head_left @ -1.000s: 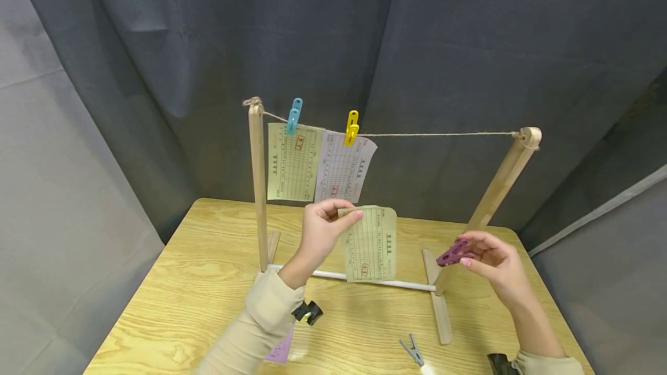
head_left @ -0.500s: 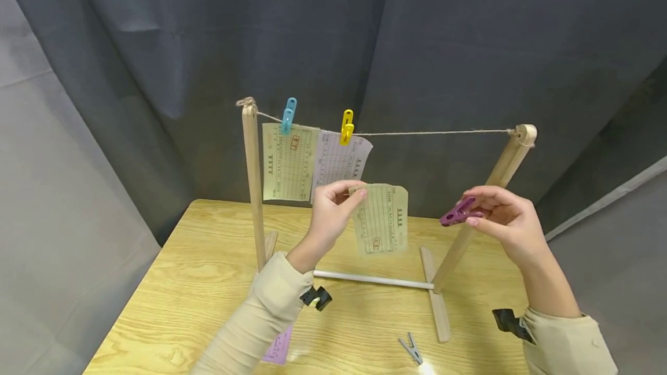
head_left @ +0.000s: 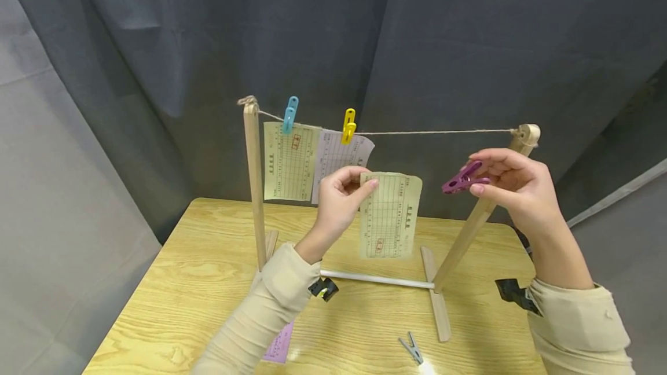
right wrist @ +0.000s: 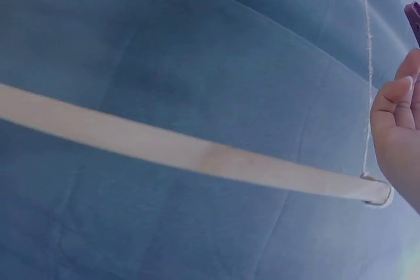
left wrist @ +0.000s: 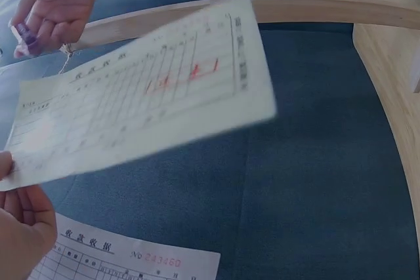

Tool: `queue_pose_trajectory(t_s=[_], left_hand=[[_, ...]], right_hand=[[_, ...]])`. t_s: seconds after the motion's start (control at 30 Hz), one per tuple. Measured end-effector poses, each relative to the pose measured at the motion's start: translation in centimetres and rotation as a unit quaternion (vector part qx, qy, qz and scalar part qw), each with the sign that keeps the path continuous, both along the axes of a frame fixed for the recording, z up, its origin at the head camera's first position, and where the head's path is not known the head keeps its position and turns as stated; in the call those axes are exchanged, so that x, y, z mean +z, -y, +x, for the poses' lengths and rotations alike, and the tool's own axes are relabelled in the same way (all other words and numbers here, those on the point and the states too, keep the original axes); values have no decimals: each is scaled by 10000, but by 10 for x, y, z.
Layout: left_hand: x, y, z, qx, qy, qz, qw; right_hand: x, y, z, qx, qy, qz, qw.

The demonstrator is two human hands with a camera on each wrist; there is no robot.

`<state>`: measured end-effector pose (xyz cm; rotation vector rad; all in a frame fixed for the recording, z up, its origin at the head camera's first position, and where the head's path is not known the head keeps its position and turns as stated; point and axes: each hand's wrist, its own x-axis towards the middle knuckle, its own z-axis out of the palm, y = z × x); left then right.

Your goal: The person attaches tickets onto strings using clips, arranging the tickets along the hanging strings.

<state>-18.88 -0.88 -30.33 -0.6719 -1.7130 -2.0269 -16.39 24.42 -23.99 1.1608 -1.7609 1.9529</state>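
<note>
My left hand (head_left: 341, 198) pinches a pale green receipt slip (head_left: 391, 216) by its upper left corner, so the slip hangs below the string (head_left: 438, 131). In the left wrist view the printed slip (left wrist: 151, 90) spreads out from the fingertips. Off to the right, my right hand (head_left: 521, 190) holds a purple clothespin (head_left: 464, 178) between thumb and fingers, apart from both string and slip. On the string, a blue clothespin (head_left: 290, 114) bears a green slip (head_left: 289, 166), and a yellow clothespin (head_left: 349, 126) is on a pale lilac slip (head_left: 339, 158).
Wooden posts, left (head_left: 253, 190) and right (head_left: 469, 236), carry the string, with a white rod (head_left: 375, 278) joining them low down. On the wooden table (head_left: 172, 294) lie a grey clothespin (head_left: 411, 349) and a purple slip (head_left: 279, 345), partly behind the left sleeve. A dark curtain hangs behind.
Both hands have risen toward the string. The left moved up and right with the green slip; the right lifted the purple clothespin beside the right post.
</note>
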Motion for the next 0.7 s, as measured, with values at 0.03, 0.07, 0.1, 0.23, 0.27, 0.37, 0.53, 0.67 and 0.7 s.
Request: queue_pose_trajectory(t_s=[0.03, 0.07, 0.1, 0.23, 0.27, 0.37, 0.53, 0.67, 0.7], left_hand=[[1, -1, -1, 19, -14, 37, 10000], [1, -2, -1, 27, -18, 81, 10000], [2, -2, -2, 48, -37, 98, 9999], [7, -6, -5, 59, -55, 244, 9997], [8, -8, -5, 66, -52, 290, 9995], [13, -12, -8, 115, -38, 466, 9988], [19, -21, -12, 297, -38, 888, 9956], [20, -27, -15, 450, 2, 1211, 9916], [21, -28, -16, 496, 6, 1238, 9911]], right_hand=[[3, 1, -1, 17, -17, -12, 10000], [6, 3, -2, 25, -36, -11, 10000], [8, 4, -4, 59, -59, -12, 10000], [16, 6, -8, 218, -68, -82, 9997], [18, 7, -9, 265, -50, -106, 9996], [25, 9, -13, 320, 12, -129, 9994], [39, 16, -18, 90, 113, -24, 9999], [50, 24, -20, -355, 317, 196, 9987], [52, 27, -21, -485, 379, 266, 9978]])
